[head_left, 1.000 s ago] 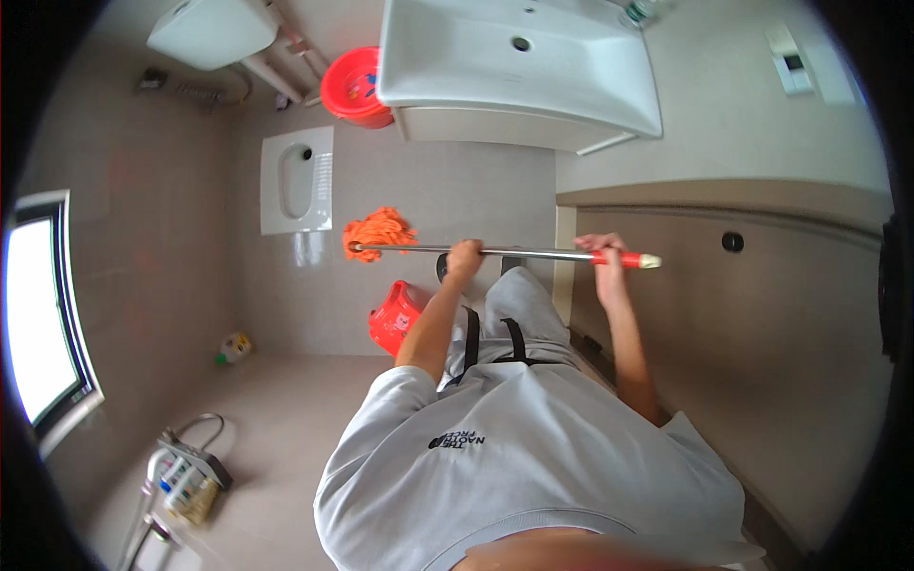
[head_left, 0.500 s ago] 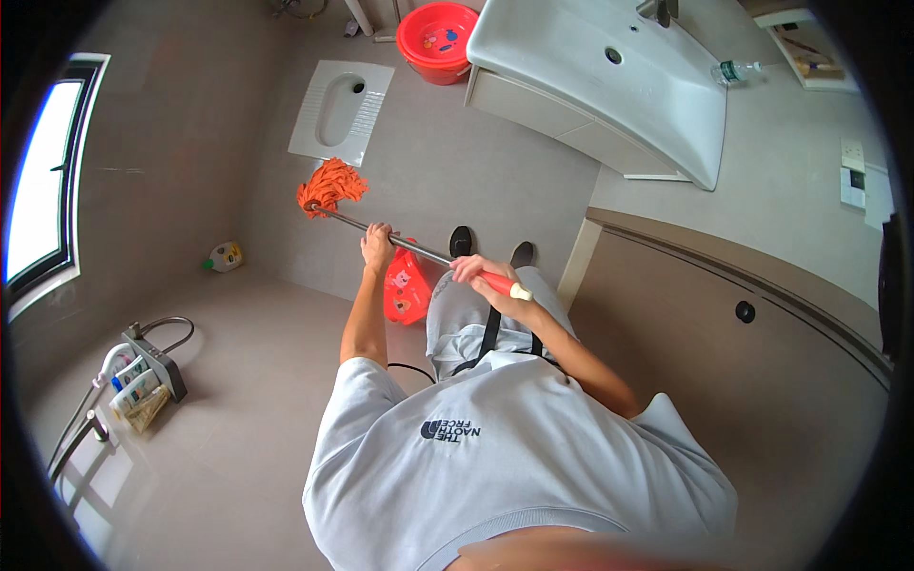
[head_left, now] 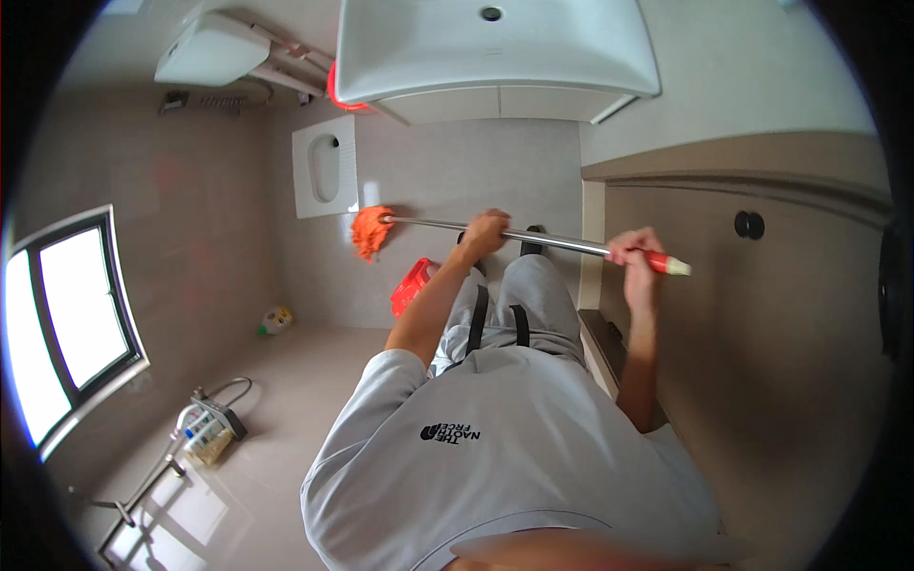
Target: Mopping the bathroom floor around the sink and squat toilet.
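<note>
Both my hands grip a mop [head_left: 562,243] with a metal pole, a red grip with a pale end cap, and an orange string head. My left hand [head_left: 486,234] is wrapped round the middle of the pole. Farther right, my right hand [head_left: 632,247] closes round the pole where the red grip begins. The orange mop head [head_left: 372,232] rests on the grey floor, just below a white squat toilet [head_left: 324,167]. Beside my left forearm stands a red plastic container [head_left: 412,285], partly hidden by that arm.
Ahead is a white washbasin [head_left: 495,57] on a cabinet, with a red bucket [head_left: 345,95] half hidden at its left. A brown door [head_left: 724,314] lies to my right. A bottle [head_left: 276,321] sits by the left wall, near a shower fixture [head_left: 217,419] and a window [head_left: 81,305].
My view has turned right. Both hands have moved right with the mop, and its head has drawn away from the toilet's near edge toward me. The pole now lies more level.
</note>
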Action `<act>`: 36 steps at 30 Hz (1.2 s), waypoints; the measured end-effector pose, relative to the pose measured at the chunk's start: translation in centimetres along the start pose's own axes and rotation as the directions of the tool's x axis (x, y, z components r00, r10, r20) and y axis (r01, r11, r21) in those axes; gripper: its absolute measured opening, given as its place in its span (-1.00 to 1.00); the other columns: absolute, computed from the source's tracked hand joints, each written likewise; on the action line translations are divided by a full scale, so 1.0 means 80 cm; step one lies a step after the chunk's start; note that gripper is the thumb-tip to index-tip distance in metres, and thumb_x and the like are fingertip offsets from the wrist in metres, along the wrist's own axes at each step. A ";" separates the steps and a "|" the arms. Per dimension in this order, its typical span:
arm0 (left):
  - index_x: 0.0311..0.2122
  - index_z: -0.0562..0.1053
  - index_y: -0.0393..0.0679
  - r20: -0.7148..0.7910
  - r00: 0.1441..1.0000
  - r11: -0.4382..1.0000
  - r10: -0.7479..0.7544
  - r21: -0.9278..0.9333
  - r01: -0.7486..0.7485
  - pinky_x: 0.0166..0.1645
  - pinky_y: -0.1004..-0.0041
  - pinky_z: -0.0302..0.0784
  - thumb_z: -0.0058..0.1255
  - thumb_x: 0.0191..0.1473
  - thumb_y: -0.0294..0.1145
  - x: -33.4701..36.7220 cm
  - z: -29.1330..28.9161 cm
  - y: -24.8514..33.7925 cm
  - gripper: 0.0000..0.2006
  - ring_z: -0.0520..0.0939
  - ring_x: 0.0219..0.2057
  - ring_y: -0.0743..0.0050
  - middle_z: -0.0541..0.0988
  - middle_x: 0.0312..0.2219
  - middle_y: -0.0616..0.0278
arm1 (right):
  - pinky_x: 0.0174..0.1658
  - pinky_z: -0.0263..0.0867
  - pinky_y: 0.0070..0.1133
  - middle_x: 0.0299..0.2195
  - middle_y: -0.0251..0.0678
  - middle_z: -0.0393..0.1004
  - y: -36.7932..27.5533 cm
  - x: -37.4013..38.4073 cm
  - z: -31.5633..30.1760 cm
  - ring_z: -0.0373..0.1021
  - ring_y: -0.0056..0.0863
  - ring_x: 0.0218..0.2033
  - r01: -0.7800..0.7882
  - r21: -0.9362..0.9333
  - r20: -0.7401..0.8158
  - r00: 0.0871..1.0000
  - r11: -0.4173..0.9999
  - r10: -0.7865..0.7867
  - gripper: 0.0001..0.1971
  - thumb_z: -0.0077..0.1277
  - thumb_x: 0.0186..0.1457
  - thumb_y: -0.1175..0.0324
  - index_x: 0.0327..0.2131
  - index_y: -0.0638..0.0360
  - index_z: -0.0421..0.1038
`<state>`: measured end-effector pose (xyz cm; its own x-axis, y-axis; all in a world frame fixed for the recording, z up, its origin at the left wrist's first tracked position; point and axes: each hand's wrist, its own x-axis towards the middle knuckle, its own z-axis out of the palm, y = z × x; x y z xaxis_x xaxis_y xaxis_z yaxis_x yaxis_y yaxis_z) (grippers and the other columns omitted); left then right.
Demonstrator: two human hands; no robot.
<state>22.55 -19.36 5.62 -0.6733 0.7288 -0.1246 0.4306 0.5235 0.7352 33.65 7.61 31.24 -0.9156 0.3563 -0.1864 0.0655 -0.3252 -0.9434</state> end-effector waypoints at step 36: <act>-0.26 0.64 0.00 0.260 0.905 0.926 -0.337 -0.085 0.369 -0.04 0.19 0.55 0.13 -0.09 -0.23 0.012 -0.017 0.002 -0.75 0.65 -0.20 0.04 0.65 -0.29 0.03 | -0.60 -0.06 -0.63 -0.72 -0.49 0.07 0.013 0.036 0.104 0.02 -0.63 -0.69 0.254 0.039 -0.233 0.943 0.966 -0.238 -0.87 -0.18 0.05 0.31 -0.49 0.11 0.22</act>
<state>21.13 -19.18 6.52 -0.5978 0.5981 -0.5338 0.0988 0.7158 0.6913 27.80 1.04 32.03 -0.7866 0.6173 -0.0151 -0.1846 -0.2584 -0.9482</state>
